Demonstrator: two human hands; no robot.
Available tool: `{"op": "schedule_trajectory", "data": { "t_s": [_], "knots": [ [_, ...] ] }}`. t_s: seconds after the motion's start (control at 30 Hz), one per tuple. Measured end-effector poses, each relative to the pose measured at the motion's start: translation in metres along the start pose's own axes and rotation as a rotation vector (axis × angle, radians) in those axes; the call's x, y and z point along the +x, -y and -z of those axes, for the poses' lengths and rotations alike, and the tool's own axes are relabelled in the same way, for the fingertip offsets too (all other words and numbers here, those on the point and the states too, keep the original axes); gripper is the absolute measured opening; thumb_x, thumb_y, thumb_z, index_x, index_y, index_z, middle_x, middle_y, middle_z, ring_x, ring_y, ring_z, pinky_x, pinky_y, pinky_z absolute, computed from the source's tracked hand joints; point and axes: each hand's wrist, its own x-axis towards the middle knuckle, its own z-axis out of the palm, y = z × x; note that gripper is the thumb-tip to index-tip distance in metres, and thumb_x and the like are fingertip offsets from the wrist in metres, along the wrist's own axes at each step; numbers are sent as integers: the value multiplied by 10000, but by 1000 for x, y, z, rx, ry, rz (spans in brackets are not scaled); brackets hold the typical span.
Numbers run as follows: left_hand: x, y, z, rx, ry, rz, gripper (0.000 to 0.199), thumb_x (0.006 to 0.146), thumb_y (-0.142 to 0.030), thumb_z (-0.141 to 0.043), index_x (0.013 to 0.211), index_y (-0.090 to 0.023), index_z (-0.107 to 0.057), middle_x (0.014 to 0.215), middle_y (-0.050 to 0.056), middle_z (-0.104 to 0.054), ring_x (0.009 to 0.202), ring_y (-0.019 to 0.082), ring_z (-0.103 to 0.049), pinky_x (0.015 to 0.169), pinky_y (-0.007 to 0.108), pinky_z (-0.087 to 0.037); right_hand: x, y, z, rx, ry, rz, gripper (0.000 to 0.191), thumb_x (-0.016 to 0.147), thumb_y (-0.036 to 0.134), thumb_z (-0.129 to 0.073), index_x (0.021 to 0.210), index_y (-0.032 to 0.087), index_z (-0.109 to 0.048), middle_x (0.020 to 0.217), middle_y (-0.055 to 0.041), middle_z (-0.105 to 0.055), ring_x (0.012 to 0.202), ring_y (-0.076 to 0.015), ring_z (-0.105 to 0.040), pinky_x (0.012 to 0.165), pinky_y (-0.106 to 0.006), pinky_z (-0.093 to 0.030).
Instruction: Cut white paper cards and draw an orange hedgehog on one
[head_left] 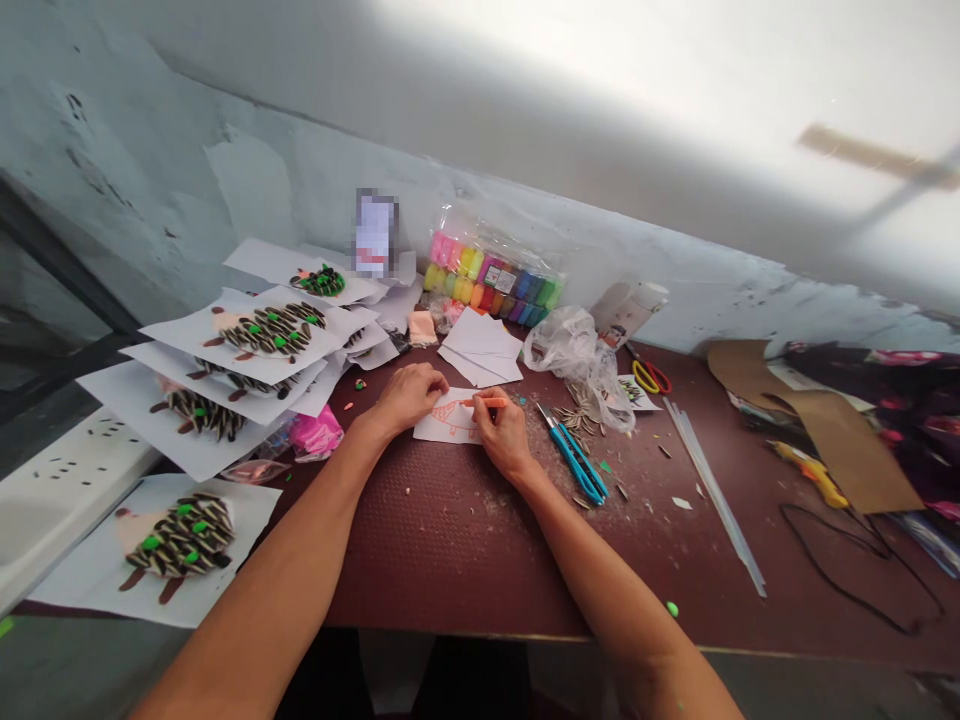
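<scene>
A small white sheet of paper [427,430] lies on the dark red table, with an orange line drawing of an animal-like shape on it. My left hand [409,398] is at the sheet's upper left corner, fingers bent and pressed together on its edge. In my right hand [504,430] is an orange marker [491,402], gripped between thumb and fingers over the right part of the drawing. Its tip is at the paper; whether it touches cannot be made out. Just right of this hand lies a teal utility knife [577,462], near scattered sunflower seeds [576,418].
Papers with seed-covered hedgehogs [270,335] are stacked at left. Behind the sheet are blank paper pieces [480,350] and a pack of coloured clay [495,275]. To the right are a plastic bag [562,345], scissors [651,377], glue sticks [716,500] and a yellow glue gun [814,475].
</scene>
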Motion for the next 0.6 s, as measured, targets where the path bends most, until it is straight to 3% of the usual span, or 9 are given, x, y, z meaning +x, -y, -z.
{"op": "schedule_trajectory", "data": {
  "t_s": [0.6],
  "knots": [
    [0,0,1,-10,12,0,260,829,-146,-553,930,-202,-787,965,70,-738,903,211,-659,872,323,-507,-1,-1,-1,-2,8,1,299,950,383,-481,820,205,-683,715,-27,-664,613,-162,-600,627,-274,-442]
  ]
}}
